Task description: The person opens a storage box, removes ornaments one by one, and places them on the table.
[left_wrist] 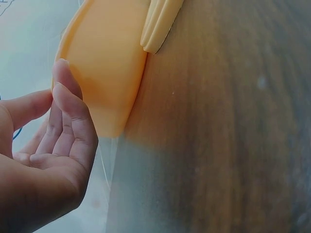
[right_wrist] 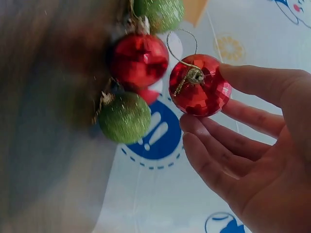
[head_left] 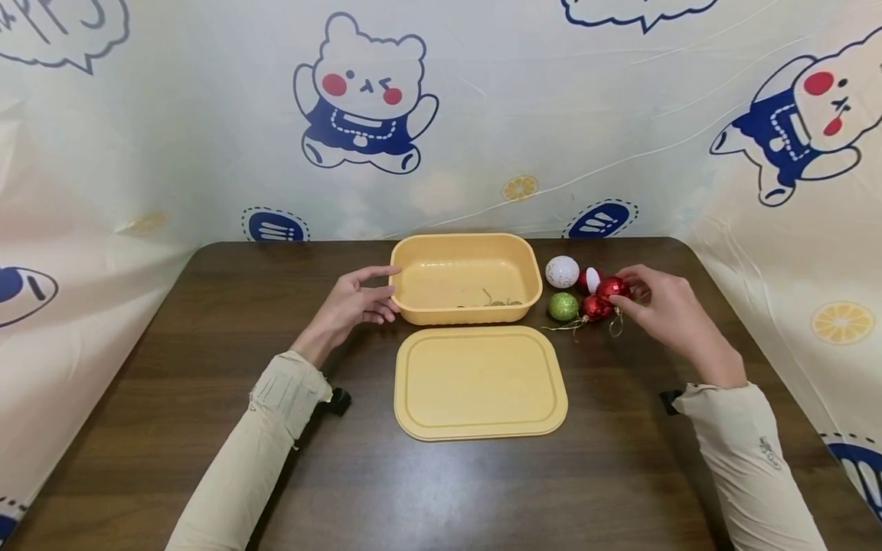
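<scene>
Your right hand has a pinch grip on one red faceted bauble, thumb on one side & fingers on the other, its gold loop hanging free in the right wrist view. It's held just above the surface, beside the cluster it belongs to, right of the yellow tub.

Your left hand is open, fingers fairly straight, tips against the tub's left wall. It steadies, doesn't clasp.

Progress, judging by how things lie: early. The lid is off & lies flat in front of the tub. Inside the tub only a few thin gold threads show, no baubles.

On the surface, right of the tub:
- white speckled bauble
- green glitter bauble
- second red bauble, touching the green one
- a red & white one behind them, mostly hidden

So, my guess: the one in your grip goes in first, approx. four more after it, then the lid.
</scene>
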Demonstrator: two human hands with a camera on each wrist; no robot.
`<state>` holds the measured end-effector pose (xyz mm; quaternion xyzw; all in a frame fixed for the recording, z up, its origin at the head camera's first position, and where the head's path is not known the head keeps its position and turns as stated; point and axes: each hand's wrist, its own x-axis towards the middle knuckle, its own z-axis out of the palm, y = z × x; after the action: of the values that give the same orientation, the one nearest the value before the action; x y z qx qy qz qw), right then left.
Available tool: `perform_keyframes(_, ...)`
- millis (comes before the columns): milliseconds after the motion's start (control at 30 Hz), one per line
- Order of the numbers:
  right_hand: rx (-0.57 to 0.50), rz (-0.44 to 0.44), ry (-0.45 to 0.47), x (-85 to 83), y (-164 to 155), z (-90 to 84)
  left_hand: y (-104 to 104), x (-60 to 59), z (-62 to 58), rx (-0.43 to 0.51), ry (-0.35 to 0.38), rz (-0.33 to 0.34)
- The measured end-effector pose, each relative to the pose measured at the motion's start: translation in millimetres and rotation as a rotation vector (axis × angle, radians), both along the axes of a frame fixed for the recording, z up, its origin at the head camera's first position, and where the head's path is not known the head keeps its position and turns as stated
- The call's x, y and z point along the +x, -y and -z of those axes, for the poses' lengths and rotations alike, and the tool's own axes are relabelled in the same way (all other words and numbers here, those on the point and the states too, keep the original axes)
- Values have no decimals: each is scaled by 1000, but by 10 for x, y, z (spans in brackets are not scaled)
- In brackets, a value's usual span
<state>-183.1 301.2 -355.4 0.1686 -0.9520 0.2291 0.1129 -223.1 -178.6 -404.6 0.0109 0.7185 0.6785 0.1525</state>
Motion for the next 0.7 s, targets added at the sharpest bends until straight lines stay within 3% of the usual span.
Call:
perform_keyframes(267, 79, 33, 167, 3, -125, -44, -3, -6, -15, 6, -1, 4)
perform_keyframes(700, 137, 2, 306, -49, -130, 93, 2, -2, 3, 14, 10, 2)
